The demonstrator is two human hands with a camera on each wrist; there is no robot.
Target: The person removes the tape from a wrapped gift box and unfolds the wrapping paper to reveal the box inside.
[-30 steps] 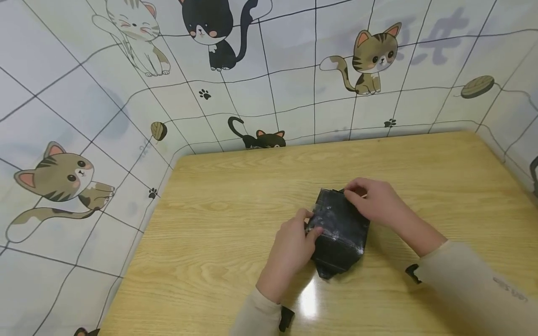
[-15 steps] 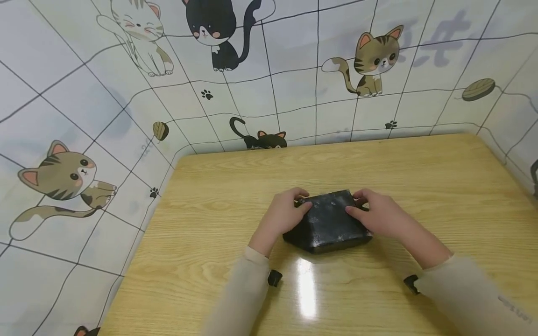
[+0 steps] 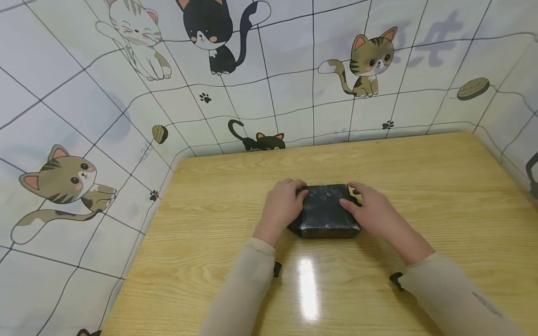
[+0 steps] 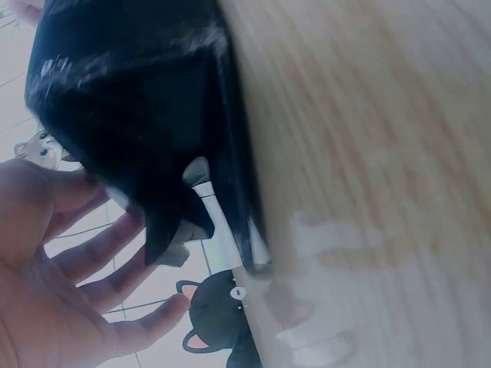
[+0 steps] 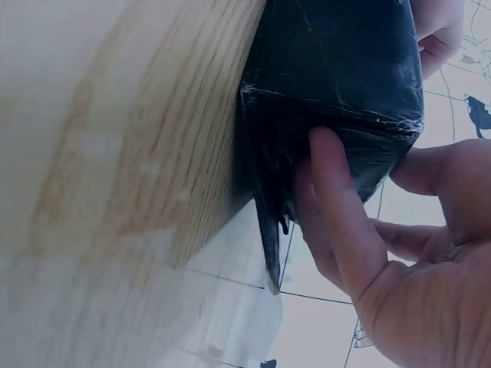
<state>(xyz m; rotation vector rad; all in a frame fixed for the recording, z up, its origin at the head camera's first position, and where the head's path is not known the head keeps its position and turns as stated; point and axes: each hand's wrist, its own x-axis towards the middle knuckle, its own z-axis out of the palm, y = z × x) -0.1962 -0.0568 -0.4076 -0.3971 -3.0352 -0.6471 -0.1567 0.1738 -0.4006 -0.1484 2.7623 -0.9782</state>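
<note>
A scuffed black box [image 3: 325, 207] lies flat on the wooden table, with loose folded flaps at its ends. My left hand [image 3: 282, 205] holds its left end, thumb on the top edge and fingers toward the far side. In the left wrist view, that end of the black box [image 4: 130, 100] shows a hollow with ragged flaps hanging from it, the left fingers behind them. My right hand [image 3: 371, 205] grips the right end, thumb on top. The right wrist view shows a right fingertip [image 5: 328, 146] pressed in at the end of the black box [image 5: 337, 61], beside a thin flap hanging out.
The wooden table [image 3: 218, 261] reaches back to a wall covering [image 3: 290, 93] printed with cartoon cats and grid lines. Small black mounts [image 3: 396, 281] sit at both sleeve cuffs. A dark curved object [image 3: 533, 172] shows at the right edge.
The black box has turned from pointing toward me to lying crosswise, and has moved slightly away. My left hand has shifted up to its left end; the right hand has stayed at its right.
</note>
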